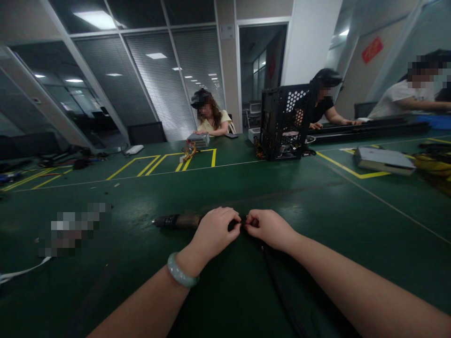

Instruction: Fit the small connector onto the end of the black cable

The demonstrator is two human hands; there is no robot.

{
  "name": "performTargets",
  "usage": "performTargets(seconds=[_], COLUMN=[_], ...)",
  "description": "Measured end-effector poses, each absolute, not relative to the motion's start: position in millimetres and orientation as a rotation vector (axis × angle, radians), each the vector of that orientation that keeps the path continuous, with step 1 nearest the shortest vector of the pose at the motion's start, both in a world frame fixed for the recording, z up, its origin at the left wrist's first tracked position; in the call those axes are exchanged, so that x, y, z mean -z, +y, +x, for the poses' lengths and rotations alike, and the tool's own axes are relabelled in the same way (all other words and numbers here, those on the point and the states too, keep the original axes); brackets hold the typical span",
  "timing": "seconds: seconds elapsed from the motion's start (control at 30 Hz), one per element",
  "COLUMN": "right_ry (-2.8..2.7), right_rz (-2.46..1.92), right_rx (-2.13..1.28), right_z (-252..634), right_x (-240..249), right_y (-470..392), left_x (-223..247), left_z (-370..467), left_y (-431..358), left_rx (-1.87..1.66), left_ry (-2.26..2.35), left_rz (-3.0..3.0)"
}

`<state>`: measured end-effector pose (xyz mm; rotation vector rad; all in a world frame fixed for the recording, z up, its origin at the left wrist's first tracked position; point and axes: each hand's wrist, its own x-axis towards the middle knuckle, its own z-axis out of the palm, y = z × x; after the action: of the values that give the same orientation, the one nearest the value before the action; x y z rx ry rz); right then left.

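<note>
My left hand (216, 228), with a pale bracelet (182, 271) on its wrist, is closed in a pinch, thumb and fingertips together. Facing it, my right hand (269, 227) pinches too, its fingertips almost meeting the left ones. Something small and dark shows between them, too hidden to name. A dark, stick-shaped tool (181, 220) with a bright narrow tip lies on the green table (148, 291); its right end disappears behind my left hand. From below my right hand a black cable or strap (280, 284) runs toward me.
An open black computer case (280, 124) stands across the table. A power supply (199, 139) with coloured wires sits before a person (214, 119). Two more people work at the right, near a flat grey box (384, 159). A blurred-out item (70, 230) with a white strap lies left.
</note>
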<state>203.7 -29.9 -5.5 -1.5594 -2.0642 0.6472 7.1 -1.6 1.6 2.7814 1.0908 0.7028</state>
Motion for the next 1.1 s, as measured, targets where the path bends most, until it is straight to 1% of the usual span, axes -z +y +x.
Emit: performTargets(seconds=[0.13,0.53,0.9,1.1], right_ry=[-2.063,-2.065,-2.081,-2.06], right_rz=[-1.571,-1.548,-1.544,-1.54], right_rx=[-0.673,-0.666,-0.633,-0.649], right_z=[205.0,205.6,204.9,205.5], right_x=[6.6,7.1,6.6,7.4], right_y=[-29.3,-29.1,-29.2,-29.0], left_x=[-5.9,-0.6,-0.8,-2.1], left_z=[7.2,7.6,6.0,4.8], left_y=[-2.6,-3.1,-0.9,-1.8], left_rx=[-0.64,-0.7,-0.64,-0.659], left_ry=[1.069,1.158,0.96,1.064], left_rz=[2.777,2.733,2.871,2.786])
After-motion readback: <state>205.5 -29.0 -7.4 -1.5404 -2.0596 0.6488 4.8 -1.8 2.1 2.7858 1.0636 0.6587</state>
